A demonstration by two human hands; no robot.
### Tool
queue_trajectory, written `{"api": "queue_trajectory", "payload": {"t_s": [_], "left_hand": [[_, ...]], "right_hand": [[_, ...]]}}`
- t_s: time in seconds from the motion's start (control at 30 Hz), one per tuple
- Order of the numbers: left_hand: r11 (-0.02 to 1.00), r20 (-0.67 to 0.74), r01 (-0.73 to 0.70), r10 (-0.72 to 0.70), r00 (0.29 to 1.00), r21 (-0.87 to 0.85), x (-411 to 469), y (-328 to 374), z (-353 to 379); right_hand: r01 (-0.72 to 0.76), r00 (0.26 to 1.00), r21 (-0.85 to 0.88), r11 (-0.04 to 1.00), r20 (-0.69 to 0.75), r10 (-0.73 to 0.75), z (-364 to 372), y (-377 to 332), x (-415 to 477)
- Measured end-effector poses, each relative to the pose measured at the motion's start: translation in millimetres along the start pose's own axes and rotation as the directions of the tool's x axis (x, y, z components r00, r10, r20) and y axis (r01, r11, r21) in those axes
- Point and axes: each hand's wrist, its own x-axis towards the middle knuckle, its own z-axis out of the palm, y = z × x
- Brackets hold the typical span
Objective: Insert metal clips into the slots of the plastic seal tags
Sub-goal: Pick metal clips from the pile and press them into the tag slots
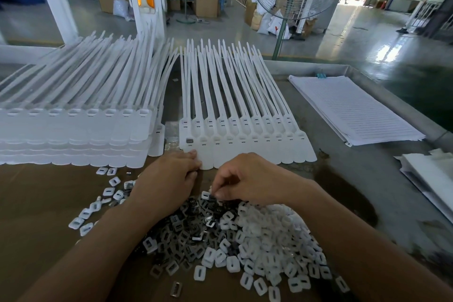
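Over heaped metal clips [186,228], right fingers [221,192] pinched on one; left fingers [192,163] flat against smooth white tags [245,152].

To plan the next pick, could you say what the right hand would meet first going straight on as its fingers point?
Likely the heap of small grey metal clips below the right hand; its curled fingertips may touch it.
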Motion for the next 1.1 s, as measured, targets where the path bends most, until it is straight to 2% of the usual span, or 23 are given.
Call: {"api": "queue_trajectory", "payload": {"t_s": [0.2, 0.33, 0.53, 0.87, 1.1], "left_hand": [[1.0, -0.004, -0.011, 0.011, 1.0, 0.001, -0.3, 1.6, -1.9], [1.0, 0.002, -0.021, 0.021, 1.0, 0.006, -1.6, 1.7, -3.6], [1.0, -0.01, 0.007, -0.007, 1.0, 0.005, -5.4, 1.3, -1.9], [1.0, -0.013, 0.008, -0.008, 1.0, -0.008, -7.8, 2.3, -1.8], [1.0, -0.01, 0.005, -0.005, 1.0, -0.001, -8.4, 4.1, -4.6]], "right_hand": [[-0.026, 0.99, 0.022, 0.999, -0.135, 0.029, -6.7, 0.9, 10.7], [-0.092, 0.955, 0.048, 0.995, -0.278, 0.102, -15.9, 0.9, 33.5], [-0.174, 0.909, 0.012, 0.985, -0.382, 0.165, -14.5, 5.4, 73.8], [-0.244, 0.931, -0.08, 0.966, -0.299, 0.21, -6.4, 5.8, 88.4], [-0.233, 0.924, -0.054, 0.971, -0.324, 0.204, -6.7, 6.3, 88.9]]}}
